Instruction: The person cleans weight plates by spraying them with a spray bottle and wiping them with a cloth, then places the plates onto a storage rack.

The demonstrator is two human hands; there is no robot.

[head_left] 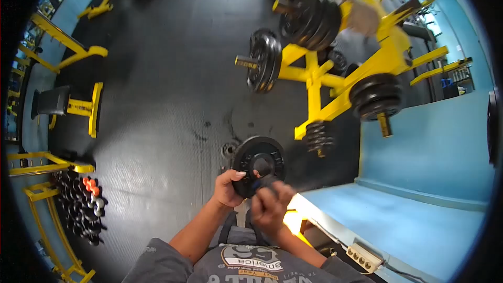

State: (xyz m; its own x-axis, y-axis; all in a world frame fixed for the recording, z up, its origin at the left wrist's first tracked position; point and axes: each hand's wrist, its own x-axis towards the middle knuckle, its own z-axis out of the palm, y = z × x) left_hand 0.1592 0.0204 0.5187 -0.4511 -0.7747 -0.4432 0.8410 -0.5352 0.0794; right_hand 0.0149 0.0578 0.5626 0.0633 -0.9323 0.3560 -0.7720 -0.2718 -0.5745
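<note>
While the left hand [228,189] clamps the weight plate [244,158] near its left edge, the right hand [271,208] curls at its near edge, grip unclear.

- Left hand [227,191] out in front, thumb [232,176] laid forward on top, most of its other fingers tucked from sight!
- Left forearm [198,227] slants back behind that hand.
- Right hand [271,207], just beside the left: knuckles up, fingers curled, slightly blurred!
- Right forearm [298,247] angles back behind it.
</note>
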